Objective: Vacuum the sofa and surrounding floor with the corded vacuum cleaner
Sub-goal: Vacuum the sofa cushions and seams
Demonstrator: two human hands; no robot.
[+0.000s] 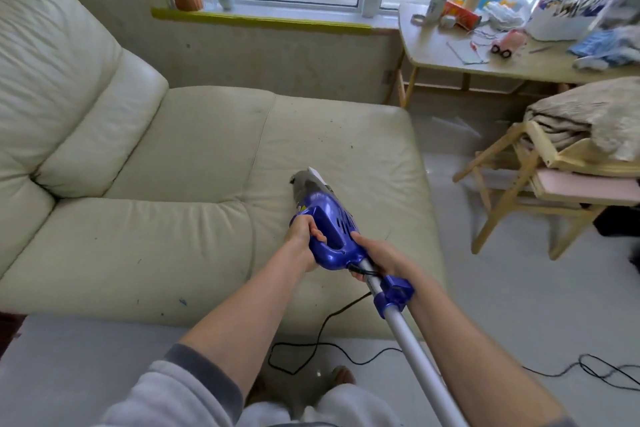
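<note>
A blue corded vacuum cleaner [337,225] points away from me, its grey nozzle end [306,182] resting on the seat of the cream leather sofa [173,156]. My left hand [304,229] grips the blue body's handle loop. My right hand [375,258] holds the top of the silver tube [422,360] just behind the body. Dark crumbs speckle the far seat cushion [332,135]. The black cord [311,347] trails from the vacuum down over the sofa's front edge and loops across the white floor.
A wooden stool [512,191] piled with blankets stands to the right of the sofa. A cluttered table [446,59] sits at the back right under the window. More cord [602,371] lies on the floor at right. My foot [343,374] is near the sofa front.
</note>
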